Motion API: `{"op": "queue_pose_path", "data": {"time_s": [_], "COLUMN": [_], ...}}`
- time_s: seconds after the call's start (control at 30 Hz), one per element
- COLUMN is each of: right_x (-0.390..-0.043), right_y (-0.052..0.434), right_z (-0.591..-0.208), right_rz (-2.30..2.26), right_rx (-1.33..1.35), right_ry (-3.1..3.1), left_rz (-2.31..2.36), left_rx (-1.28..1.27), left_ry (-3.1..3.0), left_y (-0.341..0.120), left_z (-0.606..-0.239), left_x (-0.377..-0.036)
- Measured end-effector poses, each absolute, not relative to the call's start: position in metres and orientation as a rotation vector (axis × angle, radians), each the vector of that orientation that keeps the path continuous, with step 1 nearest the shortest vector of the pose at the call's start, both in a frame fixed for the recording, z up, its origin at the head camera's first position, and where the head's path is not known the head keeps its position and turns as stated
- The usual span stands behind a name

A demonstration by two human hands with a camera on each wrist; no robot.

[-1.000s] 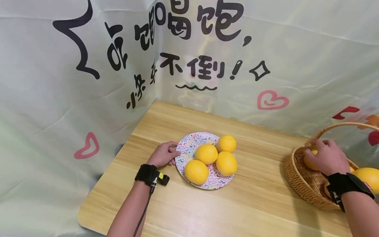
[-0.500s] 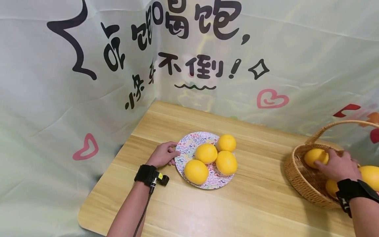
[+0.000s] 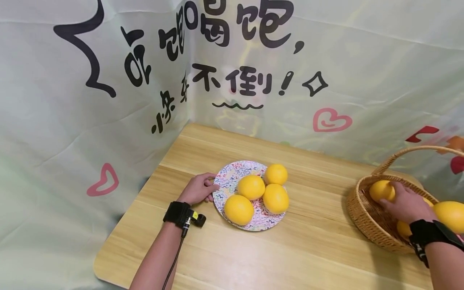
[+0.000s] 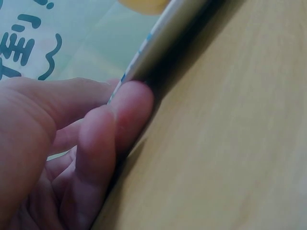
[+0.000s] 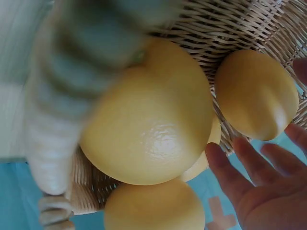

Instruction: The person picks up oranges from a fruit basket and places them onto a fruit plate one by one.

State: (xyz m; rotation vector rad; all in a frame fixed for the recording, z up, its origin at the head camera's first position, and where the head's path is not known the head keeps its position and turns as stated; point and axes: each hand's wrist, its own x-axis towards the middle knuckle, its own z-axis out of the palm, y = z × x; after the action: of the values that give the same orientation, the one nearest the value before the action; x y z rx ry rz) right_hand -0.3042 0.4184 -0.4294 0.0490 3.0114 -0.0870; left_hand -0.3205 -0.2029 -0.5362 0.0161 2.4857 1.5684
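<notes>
Fruit point(image 3: 239, 210), yellow and rounded, lies in two groups: four pieces on a patterned plate point(image 3: 226, 177) just below the centre of the head frame, and several more in a wicker basket point(image 3: 366, 219) at the lower right. At the plate's left edge the left hand point(image 3: 197, 189) has its grip pinching the rim. The right hand point(image 3: 407, 203) reaches into the basket; its grip is spread, fingertips at one fruit, and whether they touch it cannot be told. Obstacles around it: the handle point(image 3: 395, 157) arches from the far rim toward the right edge of the frame; in the right wrist view it crosses the upper left, blurred, covering part of a large fruit, which in turn partly hides another. In the head frame a black strap point(image 3: 431, 233) on the right wrist covers part of the basket. From the left wrist a cable point(image 3: 175, 262) runs down the forearm. Along the left and far sides of the pale wooden worktop point(image 3: 311, 241) hangs a backdrop point(image 3: 380, 60), bearing black lettering point(image 3: 250, 80) and pink hearts point(image 3: 331, 121).
</notes>
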Motion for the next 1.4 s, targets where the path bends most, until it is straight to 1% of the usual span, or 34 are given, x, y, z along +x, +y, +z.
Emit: {"op": "queue_pose_path", "data": {"time_s": [0.1,0.37,0.7,1.0,1.4], "right_x": [-0.305,-0.304,-0.311,-0.310,-0.310], "right_y": [0.420,0.420,0.403,0.403,0.394], "right_z": [-0.427,-0.429,-0.422,-0.426,-0.422], "right_rz": [-0.110,-0.171,-0.205,-0.135,-0.142], "right_rx": [0.012,0.020,-0.174,-0.158,-0.317], "right_ry": [2.977,3.008,2.951,2.858,2.863], "left_rz": [1.572,1.587,1.579,1.560,1.575], "left_rx": [0.013,0.019,0.019,0.016,0.015], "left_ry": [2.485,2.473,2.474,2.468,2.469], "left_y": [-0.203,-0.202,-0.202,-0.201,-0.204], "left_z": [-0.536,-0.536,-0.537,-0.537,-0.539], "left_x": [-0.320,-0.320,-0.321,-0.325,-0.324]}}
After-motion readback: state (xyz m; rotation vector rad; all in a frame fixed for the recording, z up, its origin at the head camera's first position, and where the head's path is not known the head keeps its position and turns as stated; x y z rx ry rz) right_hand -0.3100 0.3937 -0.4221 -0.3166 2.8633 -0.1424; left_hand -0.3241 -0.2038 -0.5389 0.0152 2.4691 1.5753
